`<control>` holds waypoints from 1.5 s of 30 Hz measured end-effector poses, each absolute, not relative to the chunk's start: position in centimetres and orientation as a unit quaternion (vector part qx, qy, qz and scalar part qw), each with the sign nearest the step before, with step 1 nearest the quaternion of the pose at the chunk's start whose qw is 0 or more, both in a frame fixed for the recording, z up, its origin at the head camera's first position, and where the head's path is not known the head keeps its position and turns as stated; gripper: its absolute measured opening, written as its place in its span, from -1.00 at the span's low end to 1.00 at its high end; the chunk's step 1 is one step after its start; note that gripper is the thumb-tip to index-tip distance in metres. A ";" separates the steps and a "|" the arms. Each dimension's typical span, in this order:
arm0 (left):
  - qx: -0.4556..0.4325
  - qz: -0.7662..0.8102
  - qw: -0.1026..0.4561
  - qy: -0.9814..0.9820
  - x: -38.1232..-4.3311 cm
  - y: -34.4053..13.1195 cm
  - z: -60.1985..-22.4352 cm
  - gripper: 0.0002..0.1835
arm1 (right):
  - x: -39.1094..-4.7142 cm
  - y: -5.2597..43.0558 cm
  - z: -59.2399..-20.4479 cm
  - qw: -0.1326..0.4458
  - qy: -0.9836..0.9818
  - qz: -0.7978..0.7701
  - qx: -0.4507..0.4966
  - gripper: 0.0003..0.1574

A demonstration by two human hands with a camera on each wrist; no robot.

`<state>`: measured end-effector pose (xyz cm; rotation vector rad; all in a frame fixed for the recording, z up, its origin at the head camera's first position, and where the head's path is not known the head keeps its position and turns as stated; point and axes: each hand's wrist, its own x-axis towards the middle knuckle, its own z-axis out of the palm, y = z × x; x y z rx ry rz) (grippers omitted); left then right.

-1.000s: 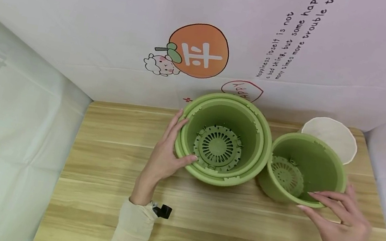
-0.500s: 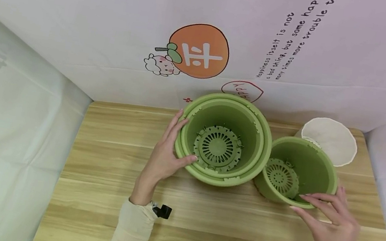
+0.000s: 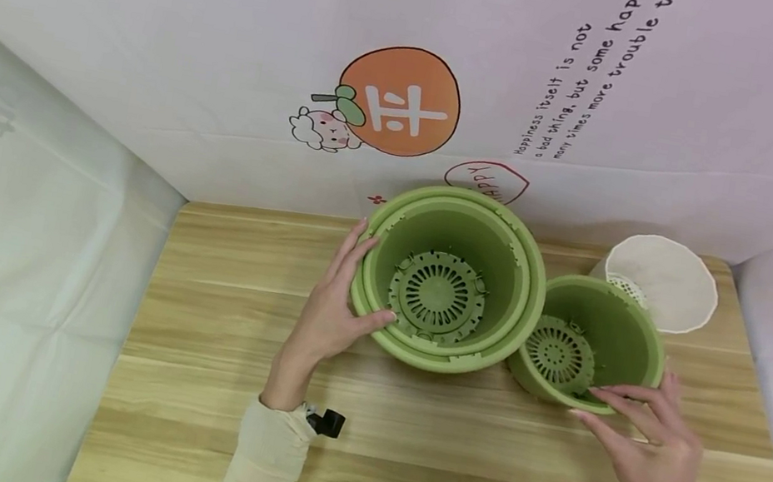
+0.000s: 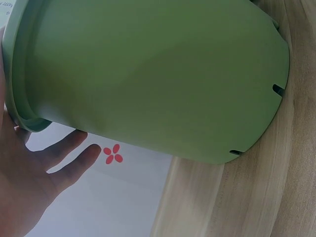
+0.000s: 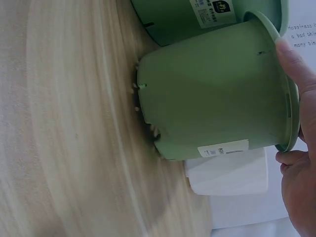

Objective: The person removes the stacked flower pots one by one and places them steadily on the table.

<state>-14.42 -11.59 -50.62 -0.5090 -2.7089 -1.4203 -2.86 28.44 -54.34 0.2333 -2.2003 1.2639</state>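
Observation:
A green flowerpot (image 3: 533, 298) stands at the back middle of the table with another green flowerpot (image 3: 456, 231) nested inside, its slotted bottom visible. My left hand (image 3: 322, 319) holds the nested pair at the left, thumb over the rim and fingers along the outside. Against their right side is a smaller green flowerpot (image 3: 625, 338), slightly tilted. My right hand (image 3: 658, 461) pinches its near rim, fingertips inside and thumb outside. The right wrist view shows the smaller pot (image 5: 207, 94) with a white label (image 5: 223, 148) on its wall.
A white pot (image 3: 683, 288) stands behind the smaller green one, at the back right. The wooden table (image 3: 440, 477) meets a printed cloth backdrop (image 3: 244, 84) behind the pots. Pale cloth also hangs at both sides.
My right hand has shifted the smaller green pot leftward and slightly nearer, alongside the nested pair. More of the white pot shows now. My left hand has stayed in place.

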 end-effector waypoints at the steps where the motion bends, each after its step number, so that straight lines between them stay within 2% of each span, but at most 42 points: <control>1: -0.164 -0.458 0.020 -0.874 -14.4 -11.6 -50.6 0.15 | -2.8 28.4 -54.5 0.293 -0.827 0.472 0.087 -0.44; 13: -0.161 -0.454 0.018 -0.876 -14.4 -11.5 -50.3 0.17 | -2.6 28.8 -55.1 0.280 -0.840 0.459 0.080 -0.51; 20: -0.163 -0.452 0.018 -0.877 -14.4 -11.5 -50.4 0.15 | -2.6 27.9 -53.8 0.285 -0.842 0.451 0.080 -0.32; 26: -0.160 -0.452 0.014 -0.878 -14.5 -11.5 -50.3 0.15 | -2.7 27.8 -53.6 0.291 -0.845 0.438 0.098 -0.34; 29: -0.160 -0.449 0.012 -0.879 -14.5 -11.6 -50.3 0.14 | -2.8 28.3 -54.4 0.282 -0.859 0.414 0.103 -0.31; 39: -0.163 -0.443 0.018 -0.881 -14.6 -11.6 -50.4 0.15 | -3.5 28.7 -54.4 0.245 -0.917 0.295 0.109 -0.02; 45: -0.167 -0.434 0.027 -0.885 -14.7 -11.6 -50.4 0.16 | -4.6 27.8 -53.2 0.295 -0.897 0.305 0.124 0.00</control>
